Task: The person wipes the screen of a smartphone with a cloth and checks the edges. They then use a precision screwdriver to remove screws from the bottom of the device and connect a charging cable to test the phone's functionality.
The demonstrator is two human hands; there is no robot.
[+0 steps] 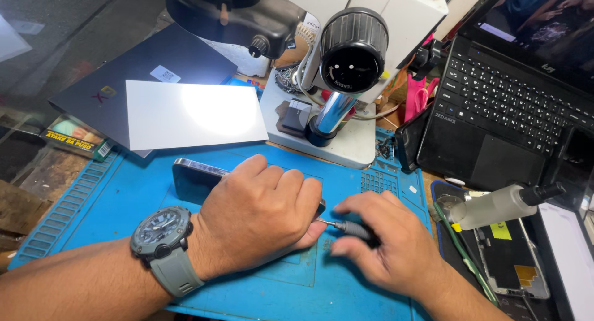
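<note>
My left hand (263, 216) pins the phone (195, 177) on the blue mat (124, 197); my right hand (387, 247) grips a small screwdriver (349, 227) at its edge. Microscope (334, 73) behind, laptop (513, 104) right.

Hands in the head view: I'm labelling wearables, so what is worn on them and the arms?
The left hand has a chunky grey-green wristwatch with a round dark dial and a ridged strap at the wrist. The right hand wears nothing visible. Both forearms are bare, no sleeves, gloves or rings showing.
</note>
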